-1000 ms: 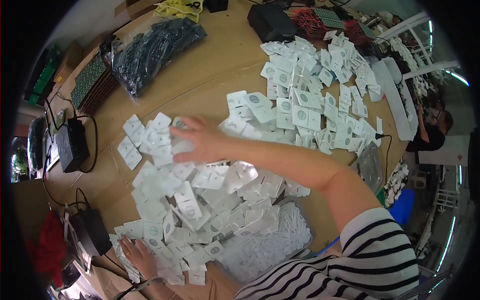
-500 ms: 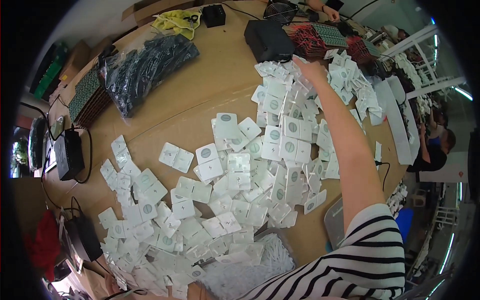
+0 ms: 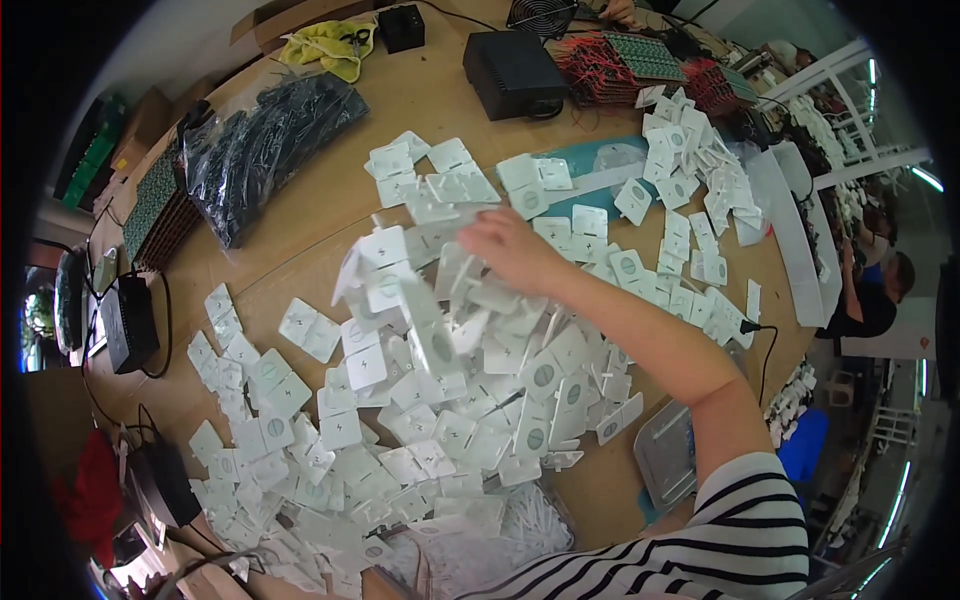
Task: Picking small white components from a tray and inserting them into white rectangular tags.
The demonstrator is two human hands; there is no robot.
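Observation:
My right hand (image 3: 503, 248) is among the white plastic covers (image 3: 458, 432), at the upper middle of their heap. Its fingers bend down against several covers, some tilted and blurred by motion just left of it. Blur and the covers hide the fingertips, so I cannot make out a grip. Most covers look like paired flat squares, some with a ridged grey disc, others with a small dark mark. My right forearm (image 3: 650, 330) reaches in from the lower right, above the covers. My left hand does not show.
A blue sheet (image 3: 577, 160) lies beyond the heap, near a black box (image 3: 514, 76) and stacked green circuit boards (image 3: 640, 58) with red wires. Bagged black parts (image 3: 275, 140) lie at far left. A clear tray (image 3: 668, 455) sits by my sleeve. A co-worker's hand (image 3: 622, 10) shows at the top.
My right hand has come back from the far edge toward the middle and left, dragging covers with it. The blue sheet beneath is now uncovered, and covers have shifted left.

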